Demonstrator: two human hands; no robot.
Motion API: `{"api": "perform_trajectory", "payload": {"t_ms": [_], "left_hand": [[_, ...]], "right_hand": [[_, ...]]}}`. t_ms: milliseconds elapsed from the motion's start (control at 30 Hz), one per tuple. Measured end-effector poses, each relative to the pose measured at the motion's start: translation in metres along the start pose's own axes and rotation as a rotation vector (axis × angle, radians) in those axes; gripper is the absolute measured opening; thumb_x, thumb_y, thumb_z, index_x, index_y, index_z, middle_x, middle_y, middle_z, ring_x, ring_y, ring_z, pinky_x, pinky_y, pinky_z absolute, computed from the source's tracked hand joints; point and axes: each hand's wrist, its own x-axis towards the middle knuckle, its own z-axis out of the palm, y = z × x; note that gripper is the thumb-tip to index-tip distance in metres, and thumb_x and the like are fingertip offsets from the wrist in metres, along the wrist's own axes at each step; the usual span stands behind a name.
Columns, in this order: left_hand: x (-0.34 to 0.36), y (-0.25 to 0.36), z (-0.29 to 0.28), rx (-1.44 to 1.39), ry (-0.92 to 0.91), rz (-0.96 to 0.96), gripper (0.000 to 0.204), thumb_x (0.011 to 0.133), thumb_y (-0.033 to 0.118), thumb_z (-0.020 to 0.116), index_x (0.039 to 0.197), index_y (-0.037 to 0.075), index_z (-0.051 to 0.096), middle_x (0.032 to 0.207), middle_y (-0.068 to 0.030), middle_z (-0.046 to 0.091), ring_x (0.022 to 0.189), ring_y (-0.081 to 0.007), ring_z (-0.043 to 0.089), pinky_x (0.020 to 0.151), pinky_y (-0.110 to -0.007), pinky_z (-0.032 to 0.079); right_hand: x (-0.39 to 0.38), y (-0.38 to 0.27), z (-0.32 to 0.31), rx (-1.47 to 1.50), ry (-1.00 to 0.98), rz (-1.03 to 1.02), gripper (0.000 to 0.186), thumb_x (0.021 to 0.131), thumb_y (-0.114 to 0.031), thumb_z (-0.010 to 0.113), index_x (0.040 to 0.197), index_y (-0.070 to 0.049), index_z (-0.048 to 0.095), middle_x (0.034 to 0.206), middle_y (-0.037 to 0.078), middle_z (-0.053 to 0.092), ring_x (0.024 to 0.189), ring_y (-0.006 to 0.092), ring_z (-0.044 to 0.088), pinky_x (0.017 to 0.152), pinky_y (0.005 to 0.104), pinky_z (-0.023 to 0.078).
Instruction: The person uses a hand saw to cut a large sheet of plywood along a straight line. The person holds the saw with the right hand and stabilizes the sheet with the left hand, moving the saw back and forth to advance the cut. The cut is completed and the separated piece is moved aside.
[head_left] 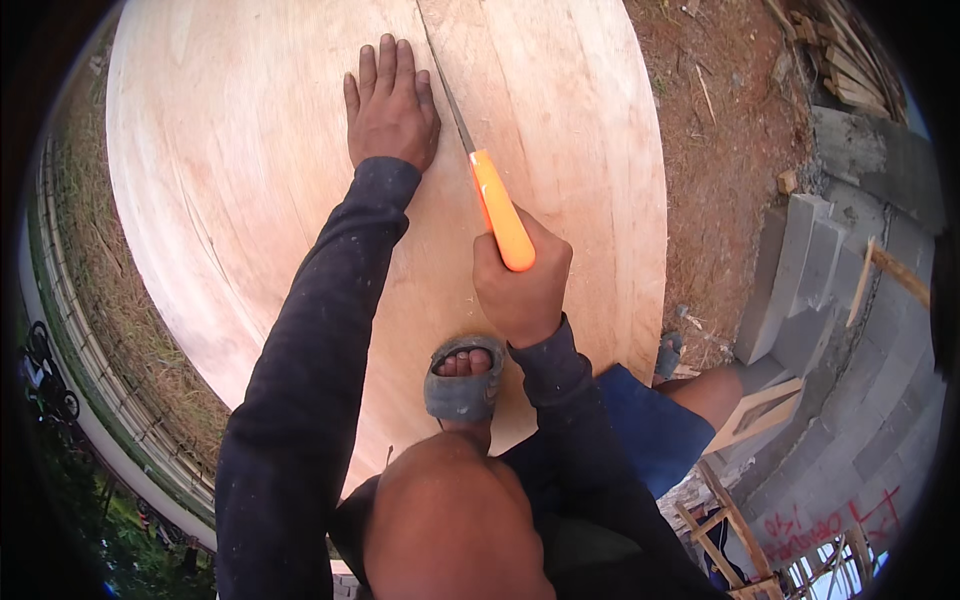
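The saw [479, 165] is located above the pale wooden sheet [250, 130], near the middle of its width. Its orange handle [503, 215] is held by the right hand [527, 277], whose grip is fully closed, with the fingers wrapped around the lower part. The blade [449, 98] is directed away from the body, inclined slightly to the left, and is seen almost edge-on (its far end is cut off by the upper border of the view). Whether the blade is seated in the wood cannot be determined.

The left hand [393, 115] is placed palm down on the sheet, to the left of the blade. Its grip is fully opened, the fingers are extended forward, and nothing is held. The thumb is positioned just beside the blade, apart from it.

One foot in a grey sandal [463, 395] is set on the sheet, nearer to the body than both hands. Both forearms are covered by dark sleeves [300, 400]. Beyond the right edge of the sheet, reddish soil [715, 150] is exposed, and a grey block wall [880, 370] is situated farther out. Stacked timber [853, 70] is visible at the upper right.
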Motion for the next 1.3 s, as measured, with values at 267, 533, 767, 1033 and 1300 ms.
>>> {"api": "perform_trajectory", "payload": {"t_ms": [267, 533, 767, 1033, 1300], "left_hand": [[-0.008, -0.005, -0.004, 0.020, -0.011, 0.018, 0.051, 0.108, 0.034, 0.033, 0.152, 0.009, 0.040, 0.162, -0.0086, 0.034, 0.152, -0.0293, 0.024, 0.124, -0.047, 0.018], [-0.012, -0.003, -0.005, -0.019, -0.004, -0.033, 0.052, 0.108, 0.035, 0.032, 0.153, 0.010, 0.039, 0.162, -0.0077, 0.034, 0.152, -0.0277, 0.024, 0.125, -0.046, 0.016], [-0.010, -0.010, 0.003, 0.002, 0.006, -0.001, 0.052, 0.107, 0.037, 0.033, 0.153, 0.013, 0.040, 0.161, -0.0057, 0.035, 0.152, -0.0257, 0.025, 0.125, -0.045, 0.016], [-0.009, -0.010, -0.003, 0.005, 0.015, -0.040, 0.052, 0.107, 0.036, 0.034, 0.154, 0.012, 0.039, 0.162, -0.0060, 0.035, 0.152, -0.0265, 0.024, 0.125, -0.044, 0.016], [-0.002, -0.003, 0.003, 0.001, 0.056, 0.009, 0.050, 0.107, 0.034, 0.037, 0.151, 0.011, 0.043, 0.159, -0.0070, 0.038, 0.151, -0.0271, 0.028, 0.124, -0.046, 0.018]], "right_hand": [[-0.114, 0.002, -0.045, 0.206, -0.051, 0.170, 0.051, 0.080, 0.008, 0.059, 0.131, 0.011, 0.059, 0.078, 0.017, 0.071, 0.069, 0.0214, 0.074, 0.065, 0.0283, 0.058], [-0.182, -0.004, -0.082, -0.010, -0.015, 0.071, 0.037, 0.077, 0.010, 0.056, 0.113, 0.012, 0.065, 0.092, 0.022, 0.069, 0.073, 0.0222, 0.071, 0.065, 0.0286, 0.056], [-0.046, 0.008, -0.004, 0.038, 0.032, -0.011, 0.039, 0.080, 0.002, 0.062, 0.119, 0.007, 0.059, 0.061, 0.015, 0.054, 0.054, 0.0185, 0.056, 0.054, 0.0335, 0.046], [-0.228, 0.001, -0.105, -0.152, -0.033, -0.008, 0.034, 0.079, 0.004, 0.062, 0.112, 0.011, 0.068, 0.087, 0.023, 0.072, 0.068, 0.0269, 0.074, 0.062, 0.0301, 0.055], [-0.021, 0.013, 0.000, 0.062, 0.040, -0.012, 0.046, 0.080, 0.000, 0.063, 0.125, 0.009, 0.063, 0.064, 0.020, 0.058, 0.052, 0.0218, 0.060, 0.056, 0.0333, 0.050]]}}
